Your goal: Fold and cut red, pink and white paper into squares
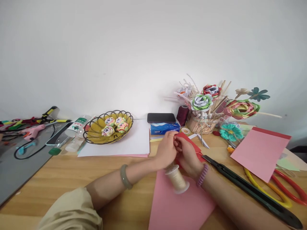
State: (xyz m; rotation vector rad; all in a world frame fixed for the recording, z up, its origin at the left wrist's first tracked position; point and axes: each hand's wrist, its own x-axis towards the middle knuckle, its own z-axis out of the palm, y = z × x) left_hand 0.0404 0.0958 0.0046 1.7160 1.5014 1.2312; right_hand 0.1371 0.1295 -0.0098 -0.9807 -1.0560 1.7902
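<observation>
My left hand (166, 151) and my right hand (189, 156) meet at the middle of the table, fingers pinched together. Thin thread passes over the left index finger, and a strand shows beside the right hand. Just below hangs or tilts a spool of cream thread (177, 179), blurred, with white end discs; whether it touches the paper I cannot tell. Behind the fingers is red paper (189, 142), partly covered by the hands. A pink sheet (178, 209) lies under the spool. The exact spot where the fingertips grip is hidden.
To the right lie a black utility knife (251, 188), yellow-handled (280, 199) and red-handled scissors (291, 188). Behind stand paper flowers (202, 102) in a holder, a maroon thread cone (182, 115) and a phone on a blue box (164, 128). A yellow basket (90, 135) holds several paper flowers.
</observation>
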